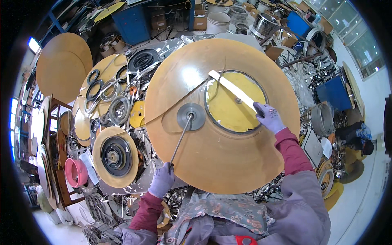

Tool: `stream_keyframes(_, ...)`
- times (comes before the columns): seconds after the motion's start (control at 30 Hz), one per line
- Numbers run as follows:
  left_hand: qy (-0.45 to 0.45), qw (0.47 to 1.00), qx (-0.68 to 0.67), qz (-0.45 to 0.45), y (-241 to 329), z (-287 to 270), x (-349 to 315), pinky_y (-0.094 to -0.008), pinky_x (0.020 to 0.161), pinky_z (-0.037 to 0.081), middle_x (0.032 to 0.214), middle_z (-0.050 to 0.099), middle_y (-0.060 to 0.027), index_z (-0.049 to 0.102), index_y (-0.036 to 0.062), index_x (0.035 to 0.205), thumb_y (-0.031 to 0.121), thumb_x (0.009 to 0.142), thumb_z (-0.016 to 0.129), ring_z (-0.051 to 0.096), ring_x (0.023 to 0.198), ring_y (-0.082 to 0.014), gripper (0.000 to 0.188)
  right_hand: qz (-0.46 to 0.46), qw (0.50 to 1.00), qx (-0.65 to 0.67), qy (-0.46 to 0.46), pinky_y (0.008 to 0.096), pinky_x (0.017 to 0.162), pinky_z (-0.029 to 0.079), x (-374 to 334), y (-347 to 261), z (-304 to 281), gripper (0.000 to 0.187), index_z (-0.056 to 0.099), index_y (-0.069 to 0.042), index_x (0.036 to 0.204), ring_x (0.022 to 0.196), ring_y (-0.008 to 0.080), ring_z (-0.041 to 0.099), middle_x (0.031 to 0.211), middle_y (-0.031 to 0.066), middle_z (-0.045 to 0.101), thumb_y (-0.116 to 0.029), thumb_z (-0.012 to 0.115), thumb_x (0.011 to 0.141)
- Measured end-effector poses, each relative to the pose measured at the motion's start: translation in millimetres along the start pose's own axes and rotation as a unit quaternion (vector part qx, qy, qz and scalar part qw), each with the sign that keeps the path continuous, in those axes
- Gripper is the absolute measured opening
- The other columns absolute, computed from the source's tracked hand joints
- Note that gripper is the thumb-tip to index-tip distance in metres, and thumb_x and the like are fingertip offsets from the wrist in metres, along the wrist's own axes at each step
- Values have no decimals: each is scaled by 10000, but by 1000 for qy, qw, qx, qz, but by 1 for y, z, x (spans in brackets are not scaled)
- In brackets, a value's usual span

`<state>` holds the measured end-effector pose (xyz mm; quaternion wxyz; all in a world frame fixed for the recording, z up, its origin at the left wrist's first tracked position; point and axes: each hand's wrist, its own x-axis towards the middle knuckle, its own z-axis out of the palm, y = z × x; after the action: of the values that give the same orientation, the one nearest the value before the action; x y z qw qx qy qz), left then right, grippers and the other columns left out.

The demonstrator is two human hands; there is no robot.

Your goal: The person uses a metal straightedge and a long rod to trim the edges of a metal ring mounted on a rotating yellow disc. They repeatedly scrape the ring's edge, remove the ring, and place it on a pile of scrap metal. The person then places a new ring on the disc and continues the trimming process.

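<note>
A large tan disc [228,167] lies before me. My left hand [162,180], in a pale purple glove, is closed on the lower end of a thin metal rod [181,141]. The rod's far end meets the middle of a small grey disc [197,121] on the tan one. My right hand [270,117], gloved alike, grips the near end of a flat white bar [232,90]. That bar slants over a yellow round plate [222,107] with a dark rim. A thin dark strip [173,105] runs from the left toward the bar's far end.
At left stands a smaller tan disc [98,157] bearing a black coil [121,163]. Several rings and coils lie beyond it, near a pink basin [76,173]. Metal scrap [302,87] heaps at right, where another person [361,136] is bent over. A white bucket [218,23] stands at the back.
</note>
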<state>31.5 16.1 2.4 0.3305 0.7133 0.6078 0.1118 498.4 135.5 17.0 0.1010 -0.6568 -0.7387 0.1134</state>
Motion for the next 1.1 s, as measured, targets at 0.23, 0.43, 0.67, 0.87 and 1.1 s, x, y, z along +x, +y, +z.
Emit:
stream_keyframes(0.23, 23, 999, 6, -40, -11, -4, 10, -476, 676, 477, 780, 615, -231, 534, 7, 929, 135, 870, 501, 605, 763, -402, 145, -64, 995, -45, -67, 379, 819, 483, -12, -37, -77, 442, 547, -116, 1176, 954, 269, 606, 1063, 117, 621, -192, 626, 748)
stream_keyframes(0.43, 13, 999, 26, -26, -22, -15, 17, -482, 675, 469, 773, 618, -229, 555, -9, 886, 107, 859, 496, 603, 758, -403, 133, -60, 978, 16, -197, 355, 812, 492, -46, -70, -131, 403, 600, -76, 1110, 908, 275, 632, 1003, 119, 656, -148, 645, 716)
stream_keyframes(0.67, -39, 997, -41, 56, 0, -37, 20, -422, 637, 476, 818, 624, -213, 548, -8, 941, 71, 774, 588, 612, 776, -391, 189, 73, 926, 118, -351, 255, 560, 482, -117, -49, -171, 369, 588, -82, 1188, 591, 74, 582, 827, 39, 668, -213, 575, 844)
stream_keyframes(0.87, 18, 977, 110, 182, -68, -13, 31, -354, 460, 440, 624, 576, -131, 559, -8, 903, 60, 868, 481, 570, 490, -217, 109, 202, 895, 143, -372, 295, 565, 501, -175, -42, -211, 338, 646, -63, 1078, 624, 131, 625, 779, 59, 677, -247, 570, 805)
stream_keyframes(1.1, -25, 996, 68, 42, -85, -9, 33, -432, 624, 457, 730, 608, -219, 579, -32, 869, 45, 830, 507, 603, 661, -381, 112, 213, 941, 261, -29, 243, 582, 455, -217, -38, -143, 350, 637, -67, 1097, 603, 88, 547, 718, 17, 615, -303, 569, 846)
